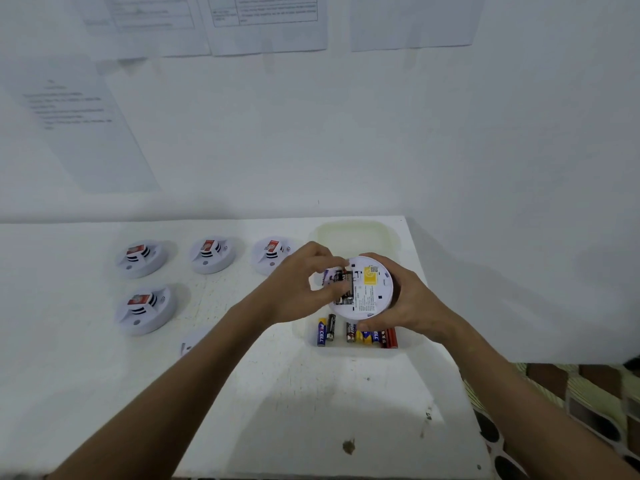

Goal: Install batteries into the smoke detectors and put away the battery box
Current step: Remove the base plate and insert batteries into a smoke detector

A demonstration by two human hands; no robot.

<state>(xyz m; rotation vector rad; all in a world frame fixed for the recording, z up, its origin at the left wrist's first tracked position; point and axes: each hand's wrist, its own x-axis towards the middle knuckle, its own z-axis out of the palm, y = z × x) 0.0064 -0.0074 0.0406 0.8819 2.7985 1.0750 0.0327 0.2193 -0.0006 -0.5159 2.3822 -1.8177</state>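
- Presently, the right hand (408, 303) cradles a white round smoke detector (367, 289) with its back plate facing up, fingers curled around its right and lower rim
- The detector is held in the air above the battery box (349, 351), over the right half of the white bench (277, 393)
- The left hand (298, 289) reaches into the open battery bay on the detector's left side; its fingers (329, 265) are bunched together and pinch at a battery (341, 284) sitting in the bay
- A yellow label (370, 277) shows on the back plate, right of the bay
- The battery box is a clear tray on the bench, directly below the detector; loose batteries (356, 334) lie in its near end, blue, black, yellow and red
- A pale lid or second tray (353, 233) lies just behind the hands, near the wall
- Four further detectors rest face up on the bench to the left: three in a back row (211, 254) and one nearer (145, 308), each carrying a red tag
- Part of another white piece (194, 341) shows beside the left forearm; what it is cannot be told
- Printed sheets (86, 126) hang on the wall behind
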